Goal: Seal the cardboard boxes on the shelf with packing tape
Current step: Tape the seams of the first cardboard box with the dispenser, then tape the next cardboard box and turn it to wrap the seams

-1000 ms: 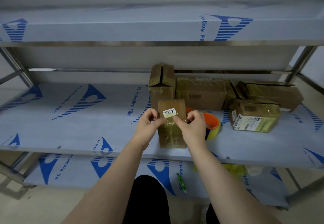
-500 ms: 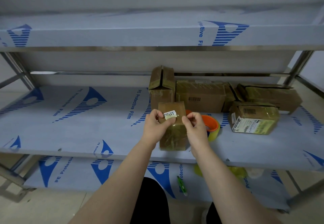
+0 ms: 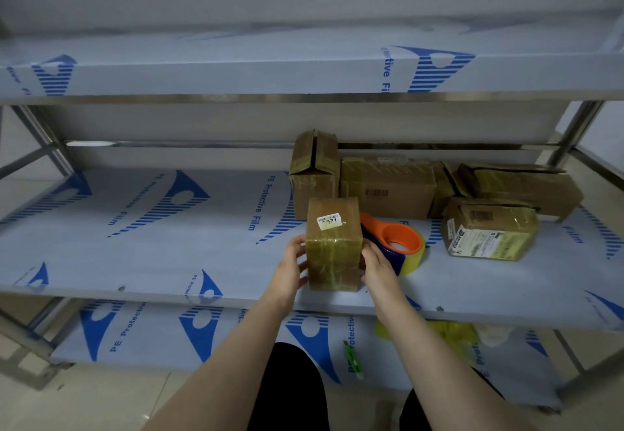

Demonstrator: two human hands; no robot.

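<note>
Box (image 3: 332,255): it is standing upright on the middle shelf (image 3: 135,255), close to the front edge, its facing side shining with tape, and both hands are holding it from either side.
Label (image 3: 329,220): a small white barcode sticker is sitting high on the box, slightly tilted; the print is too blurred to read.
Left hand (image 3: 290,268): it is gripping the box's left side about halfway up, fingers curling round the left edge.
Right hand (image 3: 378,268): it is clasping the right side, thumb lying along the near edge, fingers going out of sight behind the box.
Tape (image 3: 398,241): an orange-handled dispenser with a yellowish roll is lying on the shelf just right of the box, directly beyond the right hand and partly hidden by it.
Tall box (image 3: 314,177): it is standing right behind the held box, and a dark gap is running between its top flaps.
Long box (image 3: 388,184): it is lying against the tall box's right side, showing a barcode on its front.
End box (image 3: 520,187): it is sitting at the back on the far right, flaps looking loose.
Labelled box (image 3: 489,231): it is resting in front of the end box, well right of the tape, showing a white-and-green printed label.
Lower shelf (image 3: 169,336): a green cutter (image 3: 353,359) is lying there, and something yellow (image 3: 452,332) is peeking out further right, too hidden to name.
Top shelf (image 3: 236,69): it is running across overhead, wearing blue-printed protective film like the other two.
</note>
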